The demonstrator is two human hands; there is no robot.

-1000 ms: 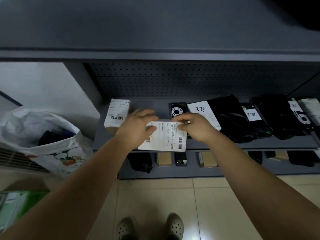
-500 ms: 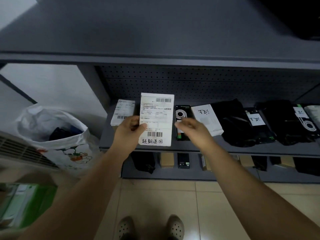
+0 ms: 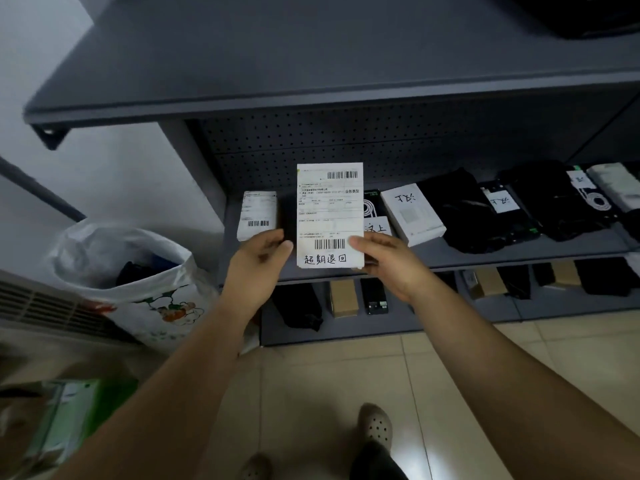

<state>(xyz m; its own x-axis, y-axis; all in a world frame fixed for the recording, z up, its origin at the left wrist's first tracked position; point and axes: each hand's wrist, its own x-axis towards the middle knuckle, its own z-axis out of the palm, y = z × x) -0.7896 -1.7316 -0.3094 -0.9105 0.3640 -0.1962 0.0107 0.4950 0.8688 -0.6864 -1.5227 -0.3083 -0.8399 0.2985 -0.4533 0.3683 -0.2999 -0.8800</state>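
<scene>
Holds a labelled packet (image 3: 329, 209) upright in mid-frame, in front of the grey shelf (image 3: 433, 254), printed face toward the camera, with barcodes near top and bottom and handwritten characters along the lower edge. Pinches it at the two lower corners: left hand (image 3: 258, 268) at the left edge, thumb forward, remaining fingers curled behind and mostly hidden; right hand (image 3: 391, 268) at the right edge, thumb pressed flat on the label, remaining fingers tucked behind. Rests on nothing, clear of the shelf board.

Looks flat, thin and light. Stands straight without sagging, so probably stiff enough to carry by one edge. Hard to judge thickness from the front. Looks smooth on the label face, likely a little slippery. Best taken across an edge, thumb on the face and fingers on the back, low down as here, or midway up a long side for steadier control. Shows no sign of fragility, though cannot tell the contents.

Just behind, to the left: a white box (image 3: 258, 213) with its own barcode. Behind, to the right: a marked box (image 3: 412, 216) with marker writing, then black bags (image 3: 460, 209) along the shelf. At lower left: a plastic sack (image 3: 138, 282) on the tiled floor (image 3: 329, 375)
</scene>
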